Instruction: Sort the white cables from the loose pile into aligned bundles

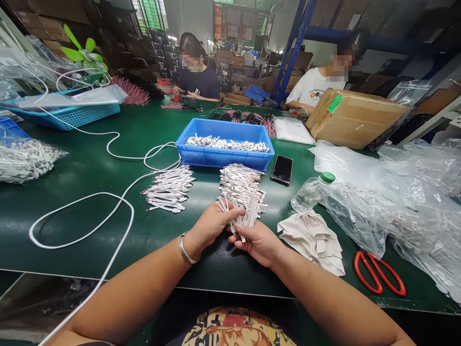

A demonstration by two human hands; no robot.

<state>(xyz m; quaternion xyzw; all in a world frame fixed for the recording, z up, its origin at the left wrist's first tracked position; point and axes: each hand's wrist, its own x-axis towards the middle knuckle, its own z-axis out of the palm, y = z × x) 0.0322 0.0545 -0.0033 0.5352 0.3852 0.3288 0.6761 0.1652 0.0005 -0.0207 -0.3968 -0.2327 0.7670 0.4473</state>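
A bundle of short white cables [252,209] is gripped between my two hands near the front of the green table. My left hand [214,221] closes on it from the left, thumb across the strands. From the right, my right hand [260,241] wraps its fingers and thumb round the lower ends. Just beyond the hands lies a thick pile of similar white cables [239,175]. A smaller heap of white cables [171,188] rests to the left. Behind both stands a blue bin [223,156] with white pieces inside.
A long white cord [131,211] loops across the left side. At right are a phone [282,169], a green-capped bottle [309,192], a cloth [313,240], red-handled scissors [380,274] and plastic bags [414,192]. Two people sit across the table, beside a cardboard box [355,117].
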